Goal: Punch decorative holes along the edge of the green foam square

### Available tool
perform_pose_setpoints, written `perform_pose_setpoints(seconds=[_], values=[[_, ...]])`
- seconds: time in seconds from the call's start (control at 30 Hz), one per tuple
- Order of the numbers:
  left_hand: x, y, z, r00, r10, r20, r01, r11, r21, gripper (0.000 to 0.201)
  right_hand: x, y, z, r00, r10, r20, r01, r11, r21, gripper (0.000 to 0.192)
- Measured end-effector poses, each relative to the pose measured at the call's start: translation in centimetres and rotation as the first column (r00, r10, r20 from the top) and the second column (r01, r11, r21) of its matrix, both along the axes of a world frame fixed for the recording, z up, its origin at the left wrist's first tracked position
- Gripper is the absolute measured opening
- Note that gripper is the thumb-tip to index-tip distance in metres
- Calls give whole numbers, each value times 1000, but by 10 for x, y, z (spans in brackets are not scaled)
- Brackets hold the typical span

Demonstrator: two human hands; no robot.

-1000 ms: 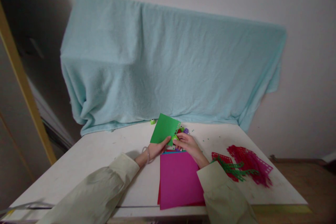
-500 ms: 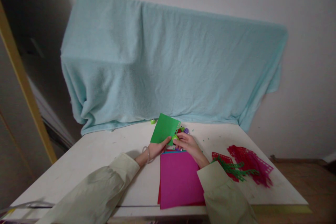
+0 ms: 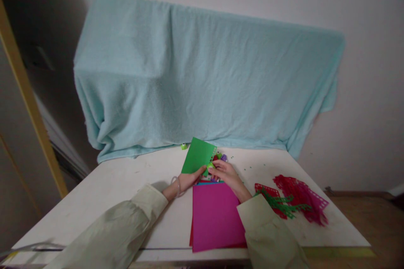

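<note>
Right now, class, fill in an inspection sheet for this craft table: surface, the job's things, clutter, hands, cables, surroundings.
Surface: white table, scuffed, with tiny green specks near the far edge.
Job's things: green paper sheet, a row of holes punched along its right edge; small green punch at that edge; magenta paper stack below the hands.
Clutter: red and green cut-out paper scraps to the right; small green piece by the cloth.
Hands: left hand pinches the green sheet; right hand grips the punch.
Cables: nothing seen.
Surroundings: light blue towel draped behind; white wall; wooden frame at left.
</note>
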State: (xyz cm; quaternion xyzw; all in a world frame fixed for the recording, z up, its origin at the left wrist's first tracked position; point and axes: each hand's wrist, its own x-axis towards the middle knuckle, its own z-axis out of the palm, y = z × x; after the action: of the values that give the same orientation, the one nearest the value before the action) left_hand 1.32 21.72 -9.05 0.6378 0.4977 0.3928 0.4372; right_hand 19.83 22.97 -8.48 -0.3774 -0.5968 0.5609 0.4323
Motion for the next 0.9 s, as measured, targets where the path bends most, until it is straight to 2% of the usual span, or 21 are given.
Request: perform_pose_setpoints(seconds=[0.4, 0.63, 0.9], values=[[0, -1, 4, 999, -33, -6, 33, 999, 0, 56, -1, -2, 4, 1000, -13, -9, 13, 1000, -16, 38], [2, -2, 2, 1000, 9, 18, -8, 999, -44, 53, -2, -4, 9, 1000, -3, 5, 3, 999, -35, 40], [0, 0, 4, 1000, -6, -25, 5, 1000, -13, 52, -1, -2, 4, 1000, 4, 6, -4, 1000, -12, 39]])
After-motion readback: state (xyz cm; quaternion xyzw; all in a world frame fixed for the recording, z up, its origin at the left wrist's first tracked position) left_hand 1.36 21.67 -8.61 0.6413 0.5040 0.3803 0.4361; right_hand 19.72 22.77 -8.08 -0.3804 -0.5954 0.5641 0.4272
